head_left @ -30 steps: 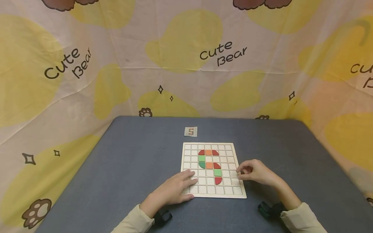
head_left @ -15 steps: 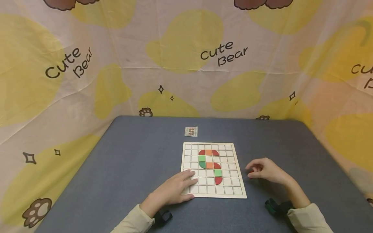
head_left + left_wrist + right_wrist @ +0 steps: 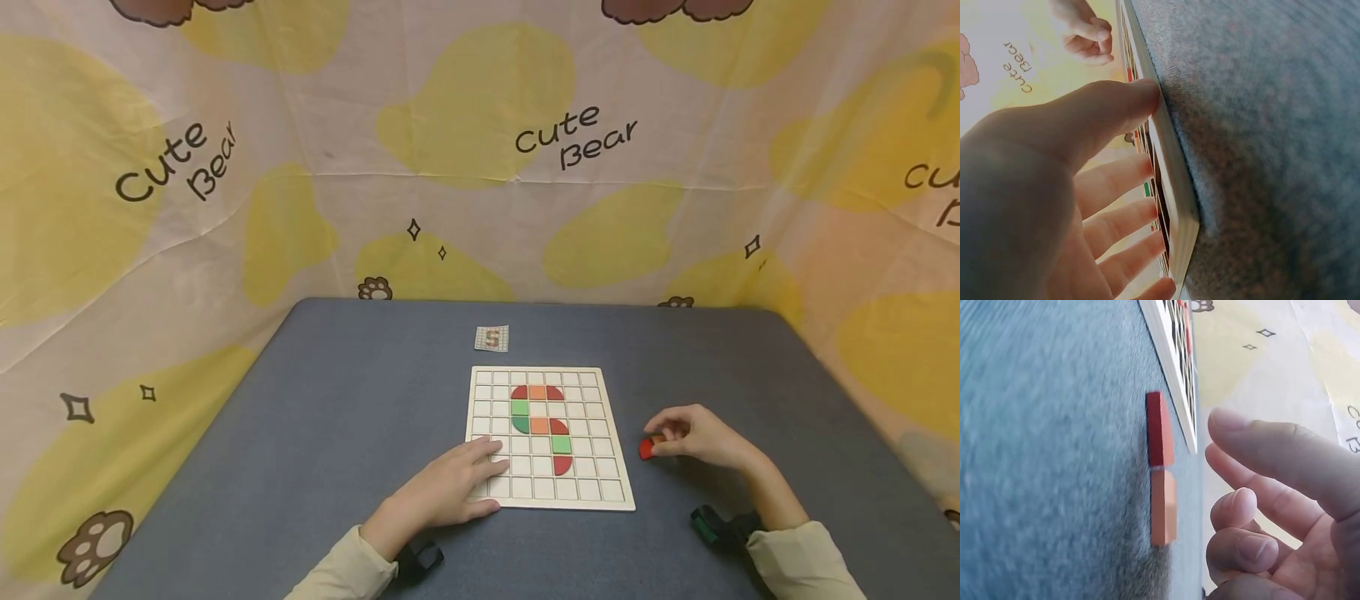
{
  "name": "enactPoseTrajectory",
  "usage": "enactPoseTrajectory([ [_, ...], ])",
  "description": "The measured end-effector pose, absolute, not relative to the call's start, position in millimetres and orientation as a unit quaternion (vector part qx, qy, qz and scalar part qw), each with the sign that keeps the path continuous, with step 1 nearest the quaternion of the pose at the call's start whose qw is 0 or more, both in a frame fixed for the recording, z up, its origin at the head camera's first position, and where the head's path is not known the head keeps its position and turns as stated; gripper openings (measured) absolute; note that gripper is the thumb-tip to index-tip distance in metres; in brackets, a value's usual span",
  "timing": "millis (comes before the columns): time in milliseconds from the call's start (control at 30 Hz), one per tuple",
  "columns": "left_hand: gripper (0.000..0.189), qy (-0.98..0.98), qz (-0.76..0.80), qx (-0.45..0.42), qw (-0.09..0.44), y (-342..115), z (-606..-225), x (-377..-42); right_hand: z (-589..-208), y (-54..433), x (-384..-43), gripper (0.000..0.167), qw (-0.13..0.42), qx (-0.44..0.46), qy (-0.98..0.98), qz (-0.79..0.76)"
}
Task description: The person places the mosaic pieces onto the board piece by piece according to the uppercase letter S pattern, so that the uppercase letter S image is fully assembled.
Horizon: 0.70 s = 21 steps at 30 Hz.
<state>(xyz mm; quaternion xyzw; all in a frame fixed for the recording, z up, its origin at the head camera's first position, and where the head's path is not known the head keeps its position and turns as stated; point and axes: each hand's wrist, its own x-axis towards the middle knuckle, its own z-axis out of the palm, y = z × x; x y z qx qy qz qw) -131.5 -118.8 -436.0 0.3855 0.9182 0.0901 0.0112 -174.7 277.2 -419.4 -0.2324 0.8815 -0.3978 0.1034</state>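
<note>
A pale gridded board (image 3: 600,492) lies on the table, bearing red, orange and green tiles in an S-like shape. My left hand (image 3: 450,483) rests on its near left corner with fingers spread; in the left wrist view the thumb (image 3: 1141,97) touches the board's edge. Right of the board lie a red rounded tile (image 3: 646,450) and an orange tile (image 3: 1163,507), end to end in the right wrist view. Just above them hovers my right hand (image 3: 697,437), fingers loosely bent, thumb and index tips apart, holding nothing. It partly covers the orange tile in the head view.
A small card (image 3: 492,338) with an S pattern on a grid lies beyond the board. The blue-grey table (image 3: 360,400) reaches back to a printed cloth backdrop (image 3: 465,108). Both wrists wear dark camera straps.
My right hand has moved right, away from the board's right edge, to above the loose tiles. The red tile and part of the orange one have come into view. My left hand has stayed put.
</note>
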Motion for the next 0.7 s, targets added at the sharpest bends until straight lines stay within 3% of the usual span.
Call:
enactPoseTrajectory([
  [700, 0.051, 0.920, 0.087, 0.382, 0.014, -119, -436, -131, -429, 297, -178, 0.029, 0.129, -0.224, 0.877, -0.405],
])
